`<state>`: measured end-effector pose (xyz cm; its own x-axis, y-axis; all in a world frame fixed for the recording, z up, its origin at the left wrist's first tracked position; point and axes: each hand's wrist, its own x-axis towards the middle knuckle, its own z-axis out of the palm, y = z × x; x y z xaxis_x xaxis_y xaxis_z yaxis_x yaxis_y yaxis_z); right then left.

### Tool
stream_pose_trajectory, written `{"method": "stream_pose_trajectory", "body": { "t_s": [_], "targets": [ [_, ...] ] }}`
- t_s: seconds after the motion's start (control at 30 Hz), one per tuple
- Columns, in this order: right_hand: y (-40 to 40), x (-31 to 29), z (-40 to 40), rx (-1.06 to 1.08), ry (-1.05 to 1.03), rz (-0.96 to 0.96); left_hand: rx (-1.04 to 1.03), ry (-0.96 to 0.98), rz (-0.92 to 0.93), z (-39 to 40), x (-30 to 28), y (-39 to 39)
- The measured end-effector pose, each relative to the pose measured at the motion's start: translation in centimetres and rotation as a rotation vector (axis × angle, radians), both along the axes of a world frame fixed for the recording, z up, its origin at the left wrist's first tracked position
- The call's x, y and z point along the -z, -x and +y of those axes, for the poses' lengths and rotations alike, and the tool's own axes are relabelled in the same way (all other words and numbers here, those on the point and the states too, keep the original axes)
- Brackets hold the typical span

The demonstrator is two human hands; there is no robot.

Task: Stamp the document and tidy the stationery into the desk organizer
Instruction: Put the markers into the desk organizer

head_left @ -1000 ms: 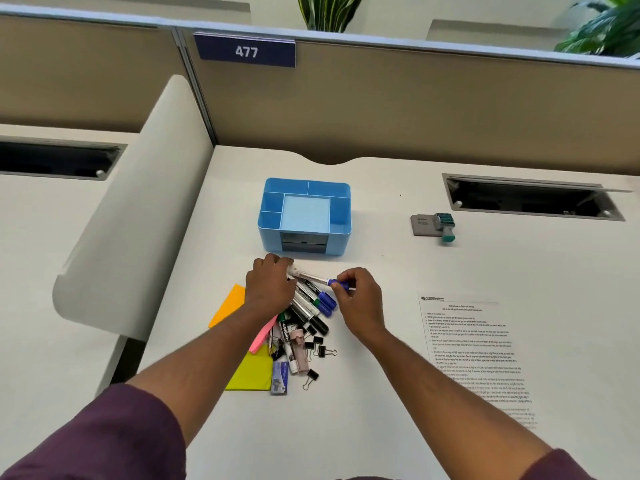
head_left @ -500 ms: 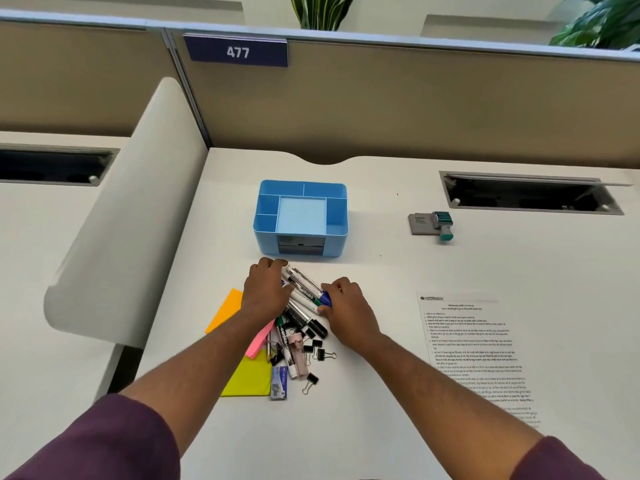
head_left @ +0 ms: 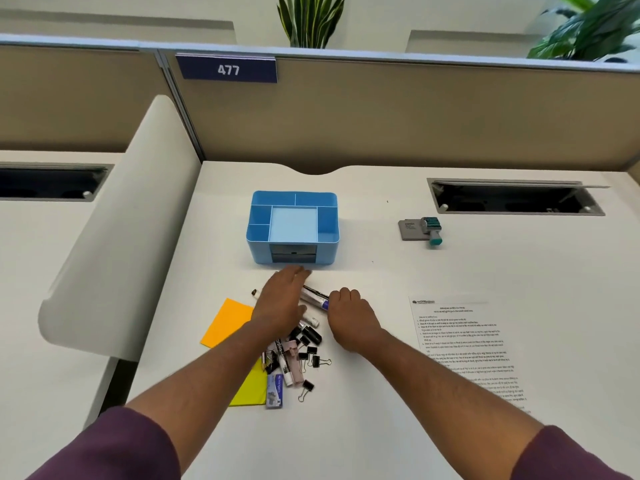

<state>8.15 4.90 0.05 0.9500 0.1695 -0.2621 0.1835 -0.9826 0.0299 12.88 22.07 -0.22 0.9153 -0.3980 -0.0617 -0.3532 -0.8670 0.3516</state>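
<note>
A blue desk organizer [head_left: 327,216] with several empty compartments stands at the desk's middle. Just in front of it lies a pile of markers [head_left: 314,296], black binder clips [head_left: 313,360] and small items on orange [head_left: 227,320] and yellow [head_left: 250,393] sticky notes. My left hand [head_left: 282,301] lies flat over the markers, fingers stretched toward the organizer. My right hand [head_left: 349,313] is curled around the blue-capped end of the marker bundle. A printed document [head_left: 464,344] lies to the right. A stamp with a teal handle [head_left: 431,228] rests on its grey ink pad [head_left: 408,230].
Beige partition walls with a "477" sign [head_left: 227,69] close the desk's back. A curved white divider [head_left: 124,237] borders the left side. An open cable slot [head_left: 516,199] sits at the back right. Plants [head_left: 310,19] stand behind the partition.
Both hands have drawn together over the markers. The single marker held up between the fingers a second ago now lies in the bundle, and my left hand has flattened and slid toward the organizer.
</note>
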Motion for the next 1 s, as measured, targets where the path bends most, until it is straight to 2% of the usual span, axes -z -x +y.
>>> {"method": "stream_pose_trajectory", "body": {
  "t_s": [0.1, 0.27, 0.43, 0.5, 0.6, 0.83, 1.0],
  "targets": [
    [0.1, -1.2, -1.0, -0.001, -0.115, 0.020, 0.165, 0.001, -0.034, -1.2, 0.6, 0.8],
    [0.4, -5.7, -3.7, 0.124, -0.437, 0.135, 0.103, 0.203, -0.108, -4.6, 0.3, 1.9],
    [1.5, -8.4, -5.2, 0.320, -0.973, -0.010, 0.012, 0.549, 0.164, -5.3, 0.3, 3.4],
    [1.9, -8.6, -5.3, 0.329, -1.067, -0.032, 0.018, 0.636, 0.275, -5.6, -0.4, 4.0],
    [2.2, -9.0, -4.5, 0.217, -1.033, -0.069, 0.044, 0.693, 0.336, -5.5, -1.1, 4.8],
    [0.1, -11.4, -2.2, -0.126, -0.630, -0.102, 0.116, 0.710, 0.209, -3.5, -2.7, 3.9],
    [-3.4, -13.3, -0.5, -0.145, -0.622, -0.203, -0.022, 0.711, 0.110, -1.7, -3.8, 1.0]
  ]
}}
